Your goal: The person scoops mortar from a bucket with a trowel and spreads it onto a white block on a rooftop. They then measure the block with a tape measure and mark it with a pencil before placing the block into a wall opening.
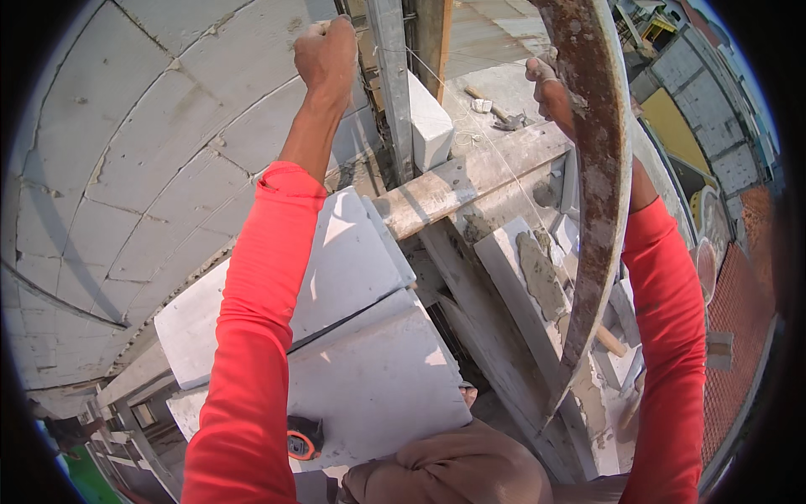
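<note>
A thin string [470, 126] runs taut between both raised hands, above the wooden plank [470, 176] and the white blocks [369, 336]. The left hand [326, 55] is closed in a fist near the block wall [151, 151]. The right hand [550, 88] pinches the string, partly hidden behind a rusty curved bar [600, 185]. Grey mortar [541, 277] lies on one block.

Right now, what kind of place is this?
Most likely a building site, high up on a scaffold. A wall of grey blocks with mortar joints rises at left, loose blocks lie on planks, and roofs show far below.
</note>
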A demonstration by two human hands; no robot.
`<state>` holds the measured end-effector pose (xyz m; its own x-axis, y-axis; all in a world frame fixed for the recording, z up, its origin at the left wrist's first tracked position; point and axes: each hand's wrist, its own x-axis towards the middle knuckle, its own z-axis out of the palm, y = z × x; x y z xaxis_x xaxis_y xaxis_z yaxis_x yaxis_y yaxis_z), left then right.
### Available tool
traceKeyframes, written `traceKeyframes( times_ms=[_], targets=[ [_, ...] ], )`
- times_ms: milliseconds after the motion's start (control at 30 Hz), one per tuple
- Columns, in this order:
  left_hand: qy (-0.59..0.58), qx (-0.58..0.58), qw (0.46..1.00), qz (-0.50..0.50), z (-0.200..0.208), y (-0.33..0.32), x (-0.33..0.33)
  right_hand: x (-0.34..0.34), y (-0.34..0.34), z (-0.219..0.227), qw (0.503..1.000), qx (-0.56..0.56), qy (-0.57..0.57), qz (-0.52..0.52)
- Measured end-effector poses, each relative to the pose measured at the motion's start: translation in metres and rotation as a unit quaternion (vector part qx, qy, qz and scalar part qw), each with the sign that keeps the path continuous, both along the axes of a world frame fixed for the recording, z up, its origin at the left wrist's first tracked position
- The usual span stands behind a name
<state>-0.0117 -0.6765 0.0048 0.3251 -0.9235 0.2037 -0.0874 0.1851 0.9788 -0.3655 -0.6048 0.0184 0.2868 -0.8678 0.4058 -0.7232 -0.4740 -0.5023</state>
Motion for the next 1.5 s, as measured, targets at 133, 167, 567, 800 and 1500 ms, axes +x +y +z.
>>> traceKeyframes(
  times_ms=[133, 167, 567, 800, 1500],
  targets=[
    [0.088, 0.051, 0.951, -0.292, 0.015, -0.066, 0.007, 0.012, -0.088, -0.011, 0.962, 0.092, -0.257, -0.024],
    [0.087, 0.068, 0.935, -0.336, 0.019, -0.076, 0.003, 0.021, -0.109, -0.015, 0.958, 0.094, -0.258, -0.082],
    [0.181, 0.073, 0.919, -0.344, 0.016, -0.104, -0.017, 0.071, -0.116, 0.026, 0.985, 0.093, -0.144, 0.028],
    [0.33, 0.029, 0.939, -0.091, -0.019, -0.048, 0.018, 0.105, -0.057, 0.053, 0.99, 0.02, -0.046, 0.134],
    [-0.09, -0.254, 0.962, -0.039, 0.0, 0.011, 0.006, 0.127, -0.051, 0.007, 0.963, 0.131, -0.237, 0.005]
  ],
)
